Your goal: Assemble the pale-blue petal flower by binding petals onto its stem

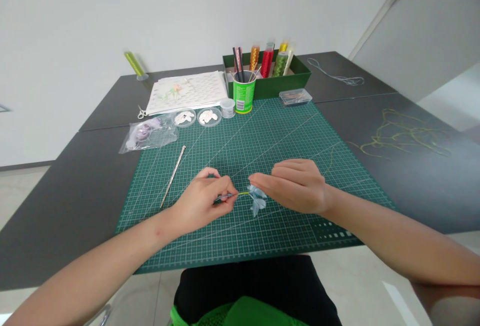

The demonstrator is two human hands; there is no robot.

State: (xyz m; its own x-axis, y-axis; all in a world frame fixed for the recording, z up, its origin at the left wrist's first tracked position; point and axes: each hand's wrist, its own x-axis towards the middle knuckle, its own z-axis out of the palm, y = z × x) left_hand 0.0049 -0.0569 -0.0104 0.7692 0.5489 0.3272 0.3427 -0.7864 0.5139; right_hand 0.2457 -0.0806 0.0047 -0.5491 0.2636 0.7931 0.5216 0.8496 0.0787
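A small pale blue artificial flower (258,201) lies sideways just above the green cutting mat (285,136). Its thin stem, wrapped in yellow-green near the petals, is pinched between the thumb and fingers of my left hand (210,193). My right hand (294,186) is closed, fingers curled, with its fingertips right at the upper petals. What those fingertips grip, if anything, is hidden. A fine yellow-green thread (332,158) runs over the mat toward the back of my right hand. Left of my left hand lies a slim silver tool (173,176).
At the back stand a green can (243,97) of tools and a green box (270,86) of thread spools. Two dishes of white pieces (208,117), a plastic bag (150,133), papers (187,91) and white-handled scissors (141,112) lie back left. Loose thread (401,133) tangles at right.
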